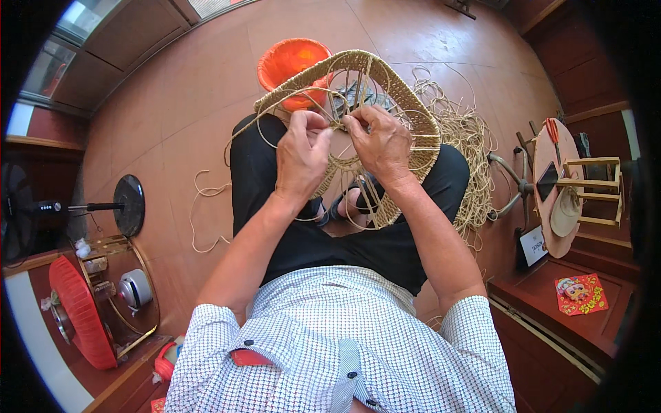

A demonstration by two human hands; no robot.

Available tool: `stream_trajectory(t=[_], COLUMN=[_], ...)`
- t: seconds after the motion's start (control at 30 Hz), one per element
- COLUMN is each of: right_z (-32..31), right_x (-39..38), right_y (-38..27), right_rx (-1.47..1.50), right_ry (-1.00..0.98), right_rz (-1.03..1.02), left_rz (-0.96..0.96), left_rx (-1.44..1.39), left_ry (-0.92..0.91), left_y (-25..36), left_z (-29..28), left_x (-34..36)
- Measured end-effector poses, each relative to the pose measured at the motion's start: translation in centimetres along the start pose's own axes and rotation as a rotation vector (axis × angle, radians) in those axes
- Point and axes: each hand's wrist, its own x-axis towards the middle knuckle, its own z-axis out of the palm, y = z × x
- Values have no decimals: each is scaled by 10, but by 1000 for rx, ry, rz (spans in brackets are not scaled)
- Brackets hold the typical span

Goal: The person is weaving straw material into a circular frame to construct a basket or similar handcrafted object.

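Across my knees rests a round, wheel-like woven frame (423, 131) with a thick braided straw-coloured rim and pale strands crossing its open middle. My left hand (301, 155) is over its centre, thumb and fingers pinched on a strand of the tan cord (259, 122), which loops out to the left. Close beside it, my right hand (381, 146) has its fingertips closed on the cord at the same knot of strands. The fingers cover the exact crossing point. Part of the frame hangs between my legs, in front of my feet.
An orange bucket (292, 56) stands beyond the frame. To the right lies a tangled heap of cord (465, 155). A round table (556, 230) with orange scissors (553, 129) and a small wooden rack (599, 182) is farther right. On the left is a black fan stand (129, 205).
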Motion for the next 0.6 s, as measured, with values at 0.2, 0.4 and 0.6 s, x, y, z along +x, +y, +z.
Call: stream_trajectory(t=[0.2,0.4,0.6], right_z=[-1,0,-2], right_x=[0,3,2], right_y=[-2,-3,-6], right_rx=[-14,-9,14], right_ry=[11,10,22], right_rz=[10,4,18], left_rz=[-67,-93,-160], left_rx=[75,183,272], left_ry=[-130,-154,-196], left_y=[1,12,16], left_z=[16,19,23], left_x=[2,5,5])
